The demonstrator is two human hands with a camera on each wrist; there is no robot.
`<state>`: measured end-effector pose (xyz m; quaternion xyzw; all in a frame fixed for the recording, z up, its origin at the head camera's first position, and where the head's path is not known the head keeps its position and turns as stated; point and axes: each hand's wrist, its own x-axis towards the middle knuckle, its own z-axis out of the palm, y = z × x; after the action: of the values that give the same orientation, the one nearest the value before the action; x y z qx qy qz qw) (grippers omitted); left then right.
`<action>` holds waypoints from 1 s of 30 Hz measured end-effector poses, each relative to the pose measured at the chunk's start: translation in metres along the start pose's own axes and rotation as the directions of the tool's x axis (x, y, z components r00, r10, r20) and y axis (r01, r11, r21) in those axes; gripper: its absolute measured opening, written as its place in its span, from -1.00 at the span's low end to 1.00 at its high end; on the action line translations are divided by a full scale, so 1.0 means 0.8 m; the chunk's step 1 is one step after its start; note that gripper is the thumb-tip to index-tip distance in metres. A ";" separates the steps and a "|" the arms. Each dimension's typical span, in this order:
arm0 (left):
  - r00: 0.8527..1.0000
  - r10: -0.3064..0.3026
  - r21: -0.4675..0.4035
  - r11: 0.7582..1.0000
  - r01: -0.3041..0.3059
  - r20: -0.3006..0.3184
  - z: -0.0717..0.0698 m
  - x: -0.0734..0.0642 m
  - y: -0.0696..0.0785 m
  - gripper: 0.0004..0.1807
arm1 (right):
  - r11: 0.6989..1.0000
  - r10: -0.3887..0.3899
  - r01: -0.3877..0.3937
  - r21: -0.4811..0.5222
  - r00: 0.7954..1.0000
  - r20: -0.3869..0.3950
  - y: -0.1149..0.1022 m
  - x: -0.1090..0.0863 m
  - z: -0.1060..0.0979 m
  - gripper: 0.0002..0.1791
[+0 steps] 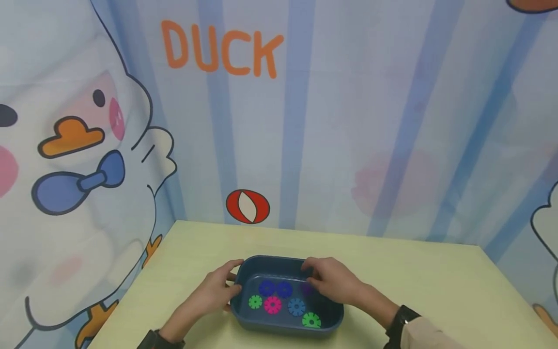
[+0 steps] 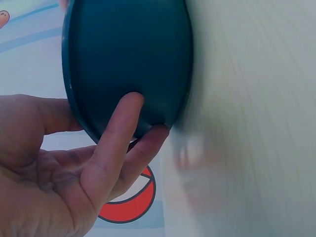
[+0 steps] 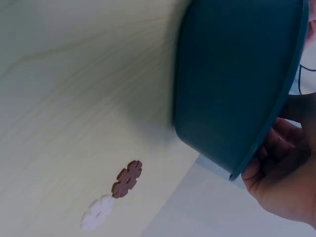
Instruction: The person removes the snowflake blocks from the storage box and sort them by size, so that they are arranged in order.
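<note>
A dark blue-green plastic bin (image 1: 286,327) rests on the table with several flower-shaped plastic discs inside. A pink disc (image 1: 272,305), a light blue disc (image 1: 297,307) and a green disc (image 1: 311,320) lie on its floor. My left hand (image 1: 215,290) grips the left end, thumb at the rim, other fingers against the outer wall (image 2: 131,111). My right hand (image 1: 337,281) is at the bin's right back part, fingers bent over the rim and into it. A purple disc (image 1: 307,289) lies under its fingertips, partly hidden; I cannot tell whether they pinch it.
In the right wrist view a brown disc (image 3: 127,178) and a white disc (image 3: 97,213) lie on the pale yellow table (image 1: 418,276) outside the bin. A printed curtain (image 1: 340,121) hangs along the table's back edge and continues down the left side.
</note>
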<state>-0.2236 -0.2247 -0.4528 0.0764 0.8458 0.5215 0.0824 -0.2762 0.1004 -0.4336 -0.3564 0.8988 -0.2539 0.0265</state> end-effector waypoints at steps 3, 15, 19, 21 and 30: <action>1.000 -0.004 0.005 1.000 0.004 0.005 0.000 0.000 0.001 -0.28 | 0.999 0.029 -0.028 -0.042 0.999 0.019 -0.001 0.004 0.008 -0.71; 1.000 -0.006 0.005 1.000 0.006 0.005 -0.001 0.001 0.001 -0.27 | 0.833 -0.081 0.089 -0.546 0.996 0.040 -0.003 0.010 0.033 -0.85; 1.000 0.014 0.002 1.000 -0.014 -0.001 0.001 0.002 0.001 -0.27 | 0.775 -0.061 0.084 -0.627 0.996 0.058 0.000 0.009 0.037 -0.80; 1.000 0.019 0.002 1.000 -0.019 -0.002 0.002 0.003 0.001 -0.27 | 0.759 -0.045 0.073 -0.647 0.997 0.061 0.001 0.009 0.039 -0.78; 1.000 -0.006 0.024 1.000 0.007 -0.010 0.000 0.000 0.002 -0.28 | 0.731 0.015 0.046 -0.680 0.996 0.084 -0.002 0.012 0.053 -0.69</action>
<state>-0.2236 -0.2240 -0.4518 0.0720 0.8527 0.5113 0.0789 -0.2724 0.0746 -0.4681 -0.3592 0.9243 0.1081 -0.0703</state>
